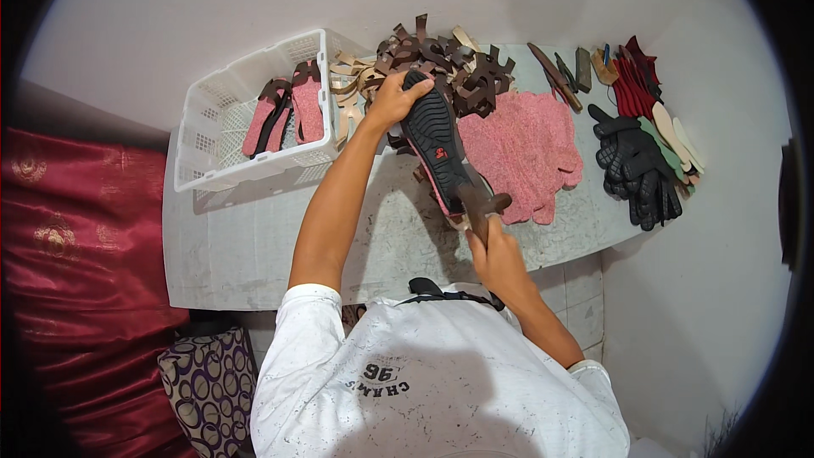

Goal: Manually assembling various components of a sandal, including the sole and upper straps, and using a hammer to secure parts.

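My left hand (393,105) is closed round the upper end of a sandal (431,131), thumb on its black ridged sole. The sole faces up and shows a small red mark; a pink edge runs along its side. At the lower end, my right hand (502,265) is wrapped round a dark brown hammer (481,203), its head against or just over the sole; contact is hard to tell. Right beside the sandal lies a pile of pink insole pieces (521,153). Dark brown strap pieces (483,85) are heaped behind it.
On the table (246,246), a white plastic crate (191,140) at left holds pink and brown sandals (307,110). Beige straps (349,89) lie next to it. At right are black soles (632,165), red pieces (632,89), green pieces (663,148) and a knife-like tool (555,76). White walls stand behind and right.
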Available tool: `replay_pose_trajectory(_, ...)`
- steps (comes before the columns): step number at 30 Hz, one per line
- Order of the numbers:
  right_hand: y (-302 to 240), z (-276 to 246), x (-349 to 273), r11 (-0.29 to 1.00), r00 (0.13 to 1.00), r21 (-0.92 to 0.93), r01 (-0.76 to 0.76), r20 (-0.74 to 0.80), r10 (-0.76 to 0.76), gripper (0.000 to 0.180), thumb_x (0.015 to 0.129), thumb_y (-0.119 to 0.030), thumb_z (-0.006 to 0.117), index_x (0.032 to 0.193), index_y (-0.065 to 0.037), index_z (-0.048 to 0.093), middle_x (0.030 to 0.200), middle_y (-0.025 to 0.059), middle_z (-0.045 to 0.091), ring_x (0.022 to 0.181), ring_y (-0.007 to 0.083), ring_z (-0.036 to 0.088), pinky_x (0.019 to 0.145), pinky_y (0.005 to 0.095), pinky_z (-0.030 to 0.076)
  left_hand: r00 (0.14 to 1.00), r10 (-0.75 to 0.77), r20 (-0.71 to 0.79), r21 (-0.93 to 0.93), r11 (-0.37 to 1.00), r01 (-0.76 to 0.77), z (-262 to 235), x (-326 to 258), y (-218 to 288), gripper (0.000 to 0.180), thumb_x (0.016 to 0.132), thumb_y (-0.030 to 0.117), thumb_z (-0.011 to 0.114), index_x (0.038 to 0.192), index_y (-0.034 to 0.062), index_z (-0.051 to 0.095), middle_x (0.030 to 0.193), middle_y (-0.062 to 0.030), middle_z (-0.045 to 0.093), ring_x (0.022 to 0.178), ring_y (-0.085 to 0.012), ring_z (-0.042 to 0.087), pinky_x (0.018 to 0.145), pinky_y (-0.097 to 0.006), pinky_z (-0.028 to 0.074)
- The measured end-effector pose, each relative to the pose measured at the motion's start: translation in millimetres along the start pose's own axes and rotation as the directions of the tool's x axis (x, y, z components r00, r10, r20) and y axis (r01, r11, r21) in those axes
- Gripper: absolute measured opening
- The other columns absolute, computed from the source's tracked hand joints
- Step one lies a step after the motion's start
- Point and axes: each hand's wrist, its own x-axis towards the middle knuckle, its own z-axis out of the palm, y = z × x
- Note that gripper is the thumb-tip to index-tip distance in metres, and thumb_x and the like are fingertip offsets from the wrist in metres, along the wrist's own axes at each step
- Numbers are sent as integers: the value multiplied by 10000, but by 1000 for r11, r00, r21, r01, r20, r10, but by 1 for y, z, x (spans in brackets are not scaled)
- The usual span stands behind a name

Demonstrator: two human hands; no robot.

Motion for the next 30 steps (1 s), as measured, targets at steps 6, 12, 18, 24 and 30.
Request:
replay_pose_trajectory(6,-21,-19,17,980,986,111,-165,49,161,189,901,-126,557,1006,20,499,592,130,531,472,202,503,468,356,373,1000,1,19,89,996,-3,-4,-3,-2,288,876,234,671,1008,-20,641,840,-39,667,749,-104,615,698,-247,494)
replay_pose_trajectory(12,2,-5,-15,969,958,34,246,-157,-238,303,903,-131,583,1094,87,496,759,166,632,653,289,631,575,389,470,1000,13,12,63,998,-14,-2,-3,-13,268,880,220,665,985,-26,649,848,-43,666,750,-114,618,701,-254,497)
replay_pose_trajectory(18,7,-11,6,992,980,15,-128,158,124,299,908,-119,552,1140,36,445,541,101,487,454,162,484,435,336,381,999,11,40,131,991,-16,3,-8,-10,260,876,214,667,980,-24,654,859,-40,668,768,-114,616,711,-258,495)
replay_pose_trajectory(24,-29,-21,3,956,967,209,205,-193,-165,182,940,-105,479,1011,61,459,591,34,492,477,92,447,443,278,363,1000,-6,24,61,998,5,1,-11,-10,253,859,225,673,915,-22,664,788,-38,657,711,-113,588,685,-264,480)
replay_pose_trajectory(30,12,6,5,992,994,-60,-110,22,111,250,901,-164,585,825,42,466,623,240,570,582,409,602,523,433,447,999,-15,47,47,999,13,14,-12,-8,255,862,232,665,904,-20,668,790,-45,659,717,-118,590,681,-278,476)
